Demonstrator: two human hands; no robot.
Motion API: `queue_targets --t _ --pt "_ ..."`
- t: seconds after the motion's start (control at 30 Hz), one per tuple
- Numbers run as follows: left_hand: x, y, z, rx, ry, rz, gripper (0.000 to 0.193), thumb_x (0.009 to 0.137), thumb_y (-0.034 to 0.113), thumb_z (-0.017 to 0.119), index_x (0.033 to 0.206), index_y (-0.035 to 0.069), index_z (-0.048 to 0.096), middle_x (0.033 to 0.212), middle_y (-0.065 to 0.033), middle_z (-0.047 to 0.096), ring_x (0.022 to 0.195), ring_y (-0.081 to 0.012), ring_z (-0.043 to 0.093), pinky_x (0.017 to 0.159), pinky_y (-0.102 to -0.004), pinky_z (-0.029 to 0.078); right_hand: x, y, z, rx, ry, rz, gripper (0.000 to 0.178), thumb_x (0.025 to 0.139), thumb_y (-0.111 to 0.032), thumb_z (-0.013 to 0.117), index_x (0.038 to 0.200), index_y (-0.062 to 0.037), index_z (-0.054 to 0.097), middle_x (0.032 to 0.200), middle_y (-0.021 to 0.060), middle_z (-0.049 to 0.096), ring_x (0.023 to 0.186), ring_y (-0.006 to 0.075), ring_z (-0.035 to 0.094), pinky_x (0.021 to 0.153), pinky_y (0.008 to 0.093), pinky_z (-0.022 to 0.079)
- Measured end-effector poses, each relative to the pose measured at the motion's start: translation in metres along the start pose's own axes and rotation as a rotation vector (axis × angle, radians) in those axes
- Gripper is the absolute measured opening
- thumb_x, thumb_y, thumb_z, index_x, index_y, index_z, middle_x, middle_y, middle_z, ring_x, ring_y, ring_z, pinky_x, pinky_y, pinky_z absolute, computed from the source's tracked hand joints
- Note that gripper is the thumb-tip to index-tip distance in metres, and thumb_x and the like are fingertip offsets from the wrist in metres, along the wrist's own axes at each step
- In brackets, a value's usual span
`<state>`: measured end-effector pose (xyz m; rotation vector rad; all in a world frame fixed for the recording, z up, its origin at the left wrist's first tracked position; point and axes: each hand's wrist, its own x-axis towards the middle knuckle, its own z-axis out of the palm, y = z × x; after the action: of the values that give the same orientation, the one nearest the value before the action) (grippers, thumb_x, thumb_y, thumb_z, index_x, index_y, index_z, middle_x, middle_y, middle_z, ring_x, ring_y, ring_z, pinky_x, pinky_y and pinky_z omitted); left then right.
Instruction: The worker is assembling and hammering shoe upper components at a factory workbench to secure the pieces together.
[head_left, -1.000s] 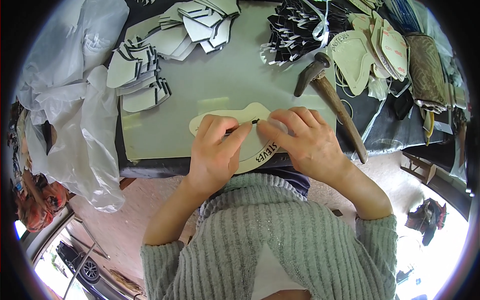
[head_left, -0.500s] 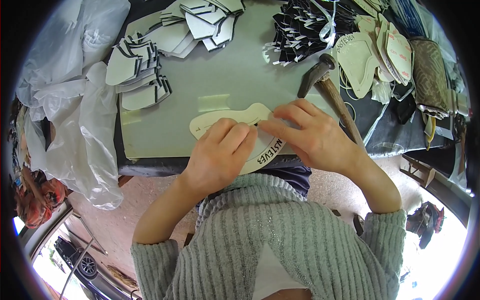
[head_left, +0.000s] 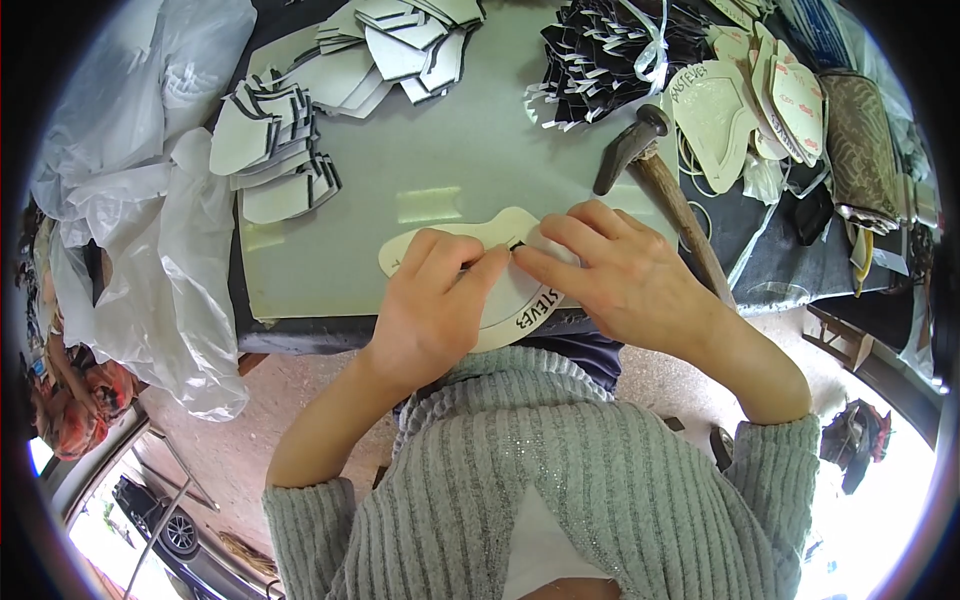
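A cream, curved shoe-pattern template (head_left: 508, 222) with dark lettering on its lower part lies at the near edge of the board, partly covered by my hands. Just above its middle shows a small dark piece (head_left: 517, 246), too small to make out fully. My left hand (head_left: 425, 305) bends over the template's left half, thumb and index finger pinched at this piece. From the right, my right hand (head_left: 630, 270) meets it there, index fingertip and thumb closed against the same piece. The fingertips of both hands nearly touch.
A hammer (head_left: 668, 185) with a wooden handle lies to the right. White dark-edged pieces (head_left: 270, 140) are stacked far left, a tied black bundle (head_left: 610, 65) far right. More cream templates (head_left: 715, 125) lie at right; clear plastic sheeting (head_left: 150, 200) hangs at left.
My left fingers have bent and shifted slightly, with the index finger and thumb now apart from the others. The dark piece shows more plainly. My right hand has edged left over the lettering.
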<state>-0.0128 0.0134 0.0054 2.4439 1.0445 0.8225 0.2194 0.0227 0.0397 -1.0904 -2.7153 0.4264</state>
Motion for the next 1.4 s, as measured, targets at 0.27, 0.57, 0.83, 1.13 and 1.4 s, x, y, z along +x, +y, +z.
queue_targets --t 0.27,0.57,0.83,1.13,1.4 --pt "0.002 0.008 -0.002 0.183 -0.067 0.137 0.038 0.068 0.007 0.063 0.104 -0.006 0.064 0.095 -0.0086 0.054 0.085 -0.0237 0.055 0.072 -0.0325 0.052 0.000 0.008 0.000 0.197 0.032 0.040 0.050 0.068 -0.002 0.069 0.117 -0.0127 0.064 0.111 0.0058 0.061 0.103 0.0269 0.060 0.080 0.0350 0.056" --pt "0.005 0.013 -0.003 0.254 -0.082 0.178 0.033 0.071 0.006 0.063 0.101 -0.008 0.065 0.098 -0.0092 0.054 0.088 -0.0226 0.054 0.073 -0.0319 0.052 -0.004 -0.003 0.002 -0.014 0.048 -0.009 0.053 0.067 -0.001 0.068 0.118 -0.0102 0.065 0.110 0.0071 0.061 0.102 0.0264 0.061 0.082 0.0355 0.055" --pt "-0.002 0.015 0.001 0.295 -0.049 0.166 0.031 0.072 0.004 0.064 0.101 -0.008 0.065 0.099 -0.0081 0.053 0.087 -0.0219 0.054 0.072 -0.0304 0.052 -0.012 0.034 -0.022 -0.128 0.387 0.344 0.042 0.075 -0.003 0.067 0.116 -0.0036 0.058 0.104 0.0131 0.059 0.102 0.0326 0.058 0.085 0.0416 0.051" --pt "-0.004 0.009 0.009 0.262 0.048 0.159 0.034 0.070 0.003 0.063 0.103 -0.006 0.063 0.096 -0.0074 0.052 0.086 -0.0222 0.053 0.072 -0.0311 0.052 -0.022 0.050 -0.016 -0.112 0.298 0.482 0.059 0.076 0.006 0.058 0.133 0.0016 0.043 0.111 0.0213 0.056 0.106 0.0392 0.055 0.088 0.0459 0.049" --pt "-0.006 0.009 0.006 0.218 -0.001 0.148 0.035 0.069 0.005 0.062 0.102 -0.006 0.063 0.097 -0.0089 0.051 0.091 -0.0244 0.053 0.075 -0.0327 0.052 -0.009 -0.005 -0.031 0.092 0.189 0.306 0.025 0.095 -0.021 0.063 0.084 0.0001 0.054 0.068 0.0175 0.060 0.056 0.0363 0.061 0.051 0.0430 0.049"
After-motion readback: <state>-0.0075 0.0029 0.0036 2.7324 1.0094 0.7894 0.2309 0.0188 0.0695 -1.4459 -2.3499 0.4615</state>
